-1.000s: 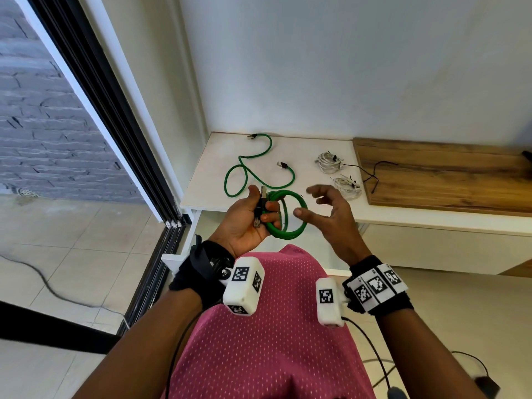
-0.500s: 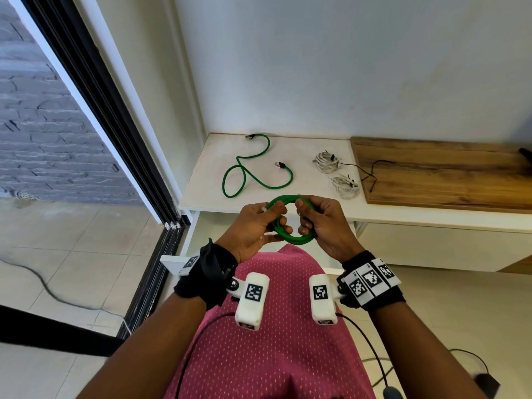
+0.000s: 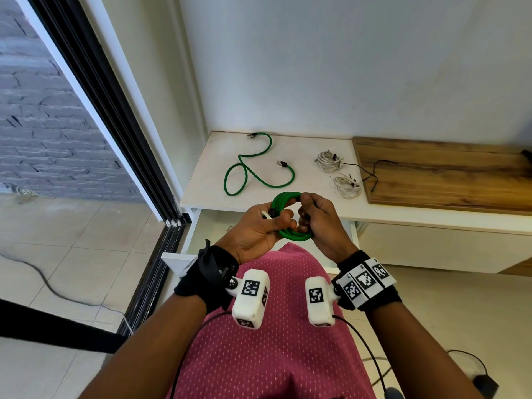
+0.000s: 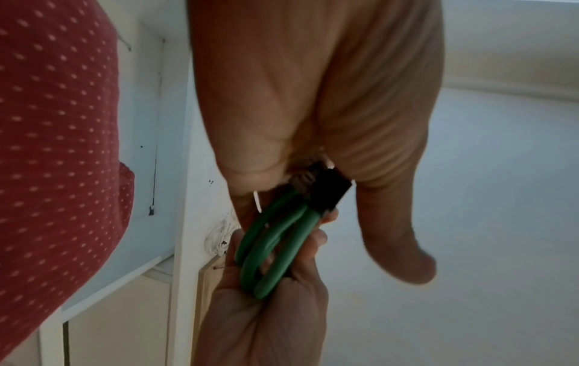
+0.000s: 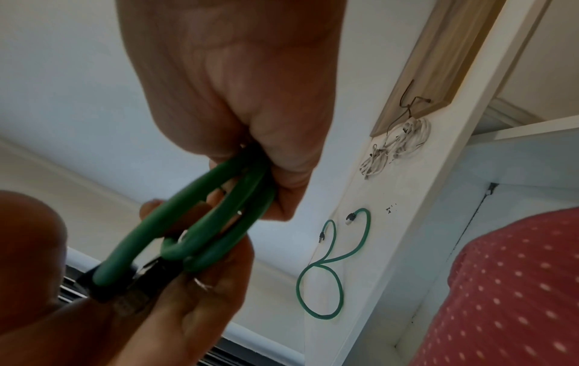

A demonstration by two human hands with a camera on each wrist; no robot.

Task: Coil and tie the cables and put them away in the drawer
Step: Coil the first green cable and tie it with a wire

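Note:
Both hands hold a coiled green cable (image 3: 285,200) in front of my chest, above the open white drawer (image 3: 201,226). My left hand (image 3: 266,223) grips the coil's left side where the black plugs (image 4: 326,188) meet. My right hand (image 3: 306,214) pinches the coil's right side (image 5: 247,178) with thumb and fingers. The coil (image 4: 272,242) shows several green turns in the left wrist view. A second green cable (image 3: 253,174) lies loose and uncoiled on the white cabinet top (image 3: 302,191).
Two bundled white cables (image 3: 328,162) (image 3: 347,187) lie on the cabinet top next to a thin black wire (image 3: 371,172). A wooden board (image 3: 443,174) covers the top's right part. A sliding door frame (image 3: 115,133) stands at the left. A black cord (image 3: 43,280) crosses the floor.
My right hand was open beside the coil a second ago; it has closed on the coil's right side. Both hands now hold the coil closer together.

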